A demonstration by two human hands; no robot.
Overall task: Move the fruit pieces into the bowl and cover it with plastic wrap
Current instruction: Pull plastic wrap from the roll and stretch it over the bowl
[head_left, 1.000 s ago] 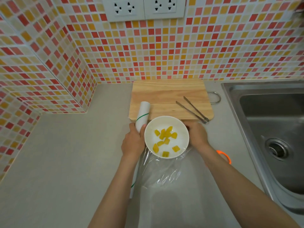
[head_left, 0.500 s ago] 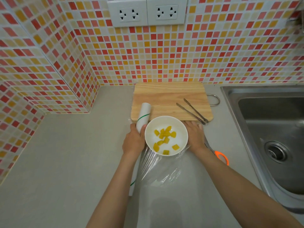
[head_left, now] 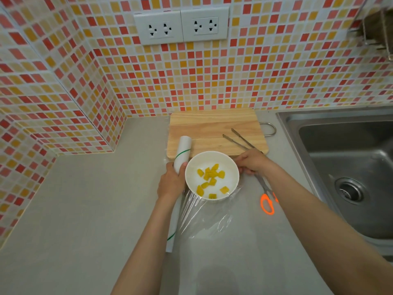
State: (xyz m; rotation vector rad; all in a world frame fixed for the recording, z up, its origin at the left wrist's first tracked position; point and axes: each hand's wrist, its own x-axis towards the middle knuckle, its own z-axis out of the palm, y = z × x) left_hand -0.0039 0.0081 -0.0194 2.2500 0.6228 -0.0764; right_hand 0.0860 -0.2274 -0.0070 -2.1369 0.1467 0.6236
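Observation:
A white bowl [head_left: 230,173] stands on the counter in front of the cutting board, with several yellow fruit pieces [head_left: 209,177] inside. A sheet of clear plastic wrap [head_left: 208,218] is pulled out from the roll and lies over the bowl's near rim and on the counter towards me. My left hand [head_left: 171,184] grips the white plastic wrap roll [head_left: 181,152] just left of the bowl. My right hand [head_left: 252,161] rests at the bowl's right side, fingers curled at the wrap's far edge; whether it pinches the film is unclear.
A wooden cutting board [head_left: 212,128] lies behind the bowl with metal tongs [head_left: 240,140] on it. Orange-handled scissors [head_left: 266,199] lie right of the bowl. A steel sink [head_left: 348,167] fills the right side. Tiled walls stand behind and to the left.
My right hand has slid a little to the right of the bowl, uncovering the scissors. The view has tilted up slightly. My left hand still holds the roll.

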